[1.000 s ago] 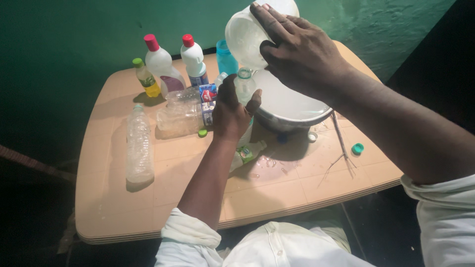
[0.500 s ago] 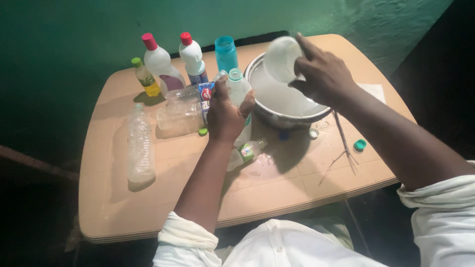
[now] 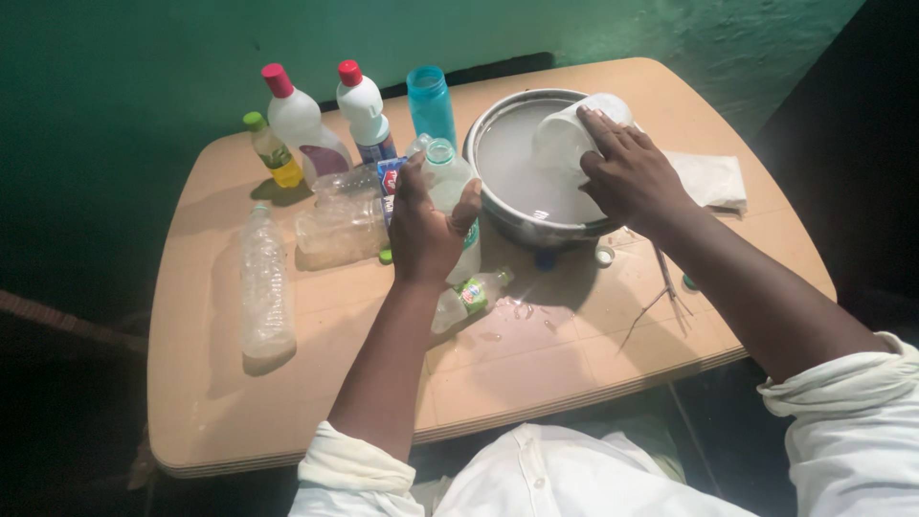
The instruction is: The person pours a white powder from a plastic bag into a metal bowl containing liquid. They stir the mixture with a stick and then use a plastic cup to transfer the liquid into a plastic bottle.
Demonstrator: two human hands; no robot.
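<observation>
Over the tan counter (image 3: 316,383), the left hand (image 3: 421,230) is wrapped around an upright clear bottle (image 3: 445,177) with its cap off, just left of the metal bowl (image 3: 517,225). The right hand (image 3: 632,177) grips a white cup (image 3: 565,144), tipped on its side, down inside the bowl of cloudy liquid. Behind stand two red-capped bottles (image 3: 364,115) and a blue bottle (image 3: 431,101).
</observation>
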